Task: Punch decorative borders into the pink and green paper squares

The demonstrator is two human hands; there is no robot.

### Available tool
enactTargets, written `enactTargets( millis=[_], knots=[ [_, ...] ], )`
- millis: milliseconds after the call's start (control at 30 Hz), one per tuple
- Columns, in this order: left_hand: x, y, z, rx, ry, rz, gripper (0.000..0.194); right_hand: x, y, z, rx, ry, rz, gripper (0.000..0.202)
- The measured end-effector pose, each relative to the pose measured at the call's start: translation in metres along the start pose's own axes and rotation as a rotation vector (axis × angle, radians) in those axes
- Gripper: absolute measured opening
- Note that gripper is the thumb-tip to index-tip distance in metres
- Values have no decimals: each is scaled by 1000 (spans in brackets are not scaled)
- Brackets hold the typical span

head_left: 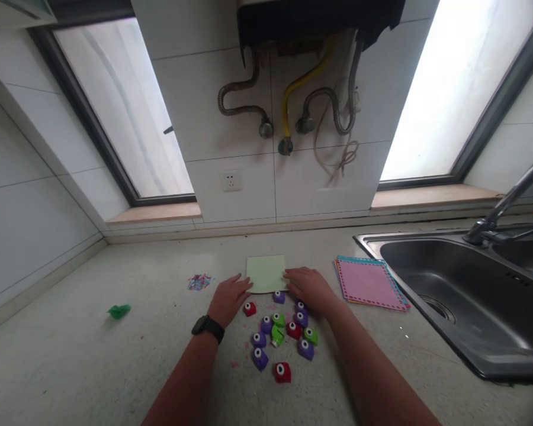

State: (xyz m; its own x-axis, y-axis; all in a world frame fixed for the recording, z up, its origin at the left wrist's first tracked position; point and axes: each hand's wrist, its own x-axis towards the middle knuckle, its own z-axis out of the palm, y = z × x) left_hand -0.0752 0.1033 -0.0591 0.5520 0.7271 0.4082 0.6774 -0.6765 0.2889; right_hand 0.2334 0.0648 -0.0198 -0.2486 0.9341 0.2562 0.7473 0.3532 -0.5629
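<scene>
A pale green square sheet [266, 273] lies flat on the counter, between my two hands. My left hand [230, 299], with a dark watch on the wrist, rests its spread fingertips at the sheet's lower left edge. At the right edge, the fingers of my right hand [308, 287] lie extended on or beside the sheet. Several small punches in purple [260, 358], red [282, 373] and green [311, 336] are scattered below the sheet, between my forearms. One green punch [277, 336] among them looks tipped over.
Pink punched sheets [368, 283] are stacked at the right, beside the steel sink [426, 353] with its faucet [506, 198]. Left of my hand lies a pile of colourful paper bits [199, 281]. A green object [118, 311] sits farther left on the counter [75, 361].
</scene>
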Motion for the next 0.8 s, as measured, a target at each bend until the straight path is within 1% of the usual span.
enactTargets(
  millis=[67, 167, 267, 400, 533, 633, 733, 800],
  knots=[
    [1, 1, 0, -14, 31, -12, 28, 1, -4, 1, -26, -25, -20, 35],
    [1, 5, -1, -33, 97, -41, 30, 2, -13, -1, -53, -57, -37, 39],
    [2, 10, -2, -52, 139, -50, 30, 1, -23, -5, 17, -68, -10, 38],
    [3, 13, -4, -68, 166, -63, 31, 0, -33, -8, 92, -86, -3, 43],
    [3, 15, -5, -89, 179, -70, 30, 1, -30, -2, 40, -93, -12, 25],
    [4, 15, -5, -106, 188, -76, 31, 2, -20, 3, 1, -4, 20, 26],
    [4, 15, -4, -121, 196, -97, 48, 2, -12, 3, 98, 149, 130, 24],
    [5, 13, -3, -116, 176, -102, 52, 2, -10, 1, 175, 244, 210, 22]
  ],
)
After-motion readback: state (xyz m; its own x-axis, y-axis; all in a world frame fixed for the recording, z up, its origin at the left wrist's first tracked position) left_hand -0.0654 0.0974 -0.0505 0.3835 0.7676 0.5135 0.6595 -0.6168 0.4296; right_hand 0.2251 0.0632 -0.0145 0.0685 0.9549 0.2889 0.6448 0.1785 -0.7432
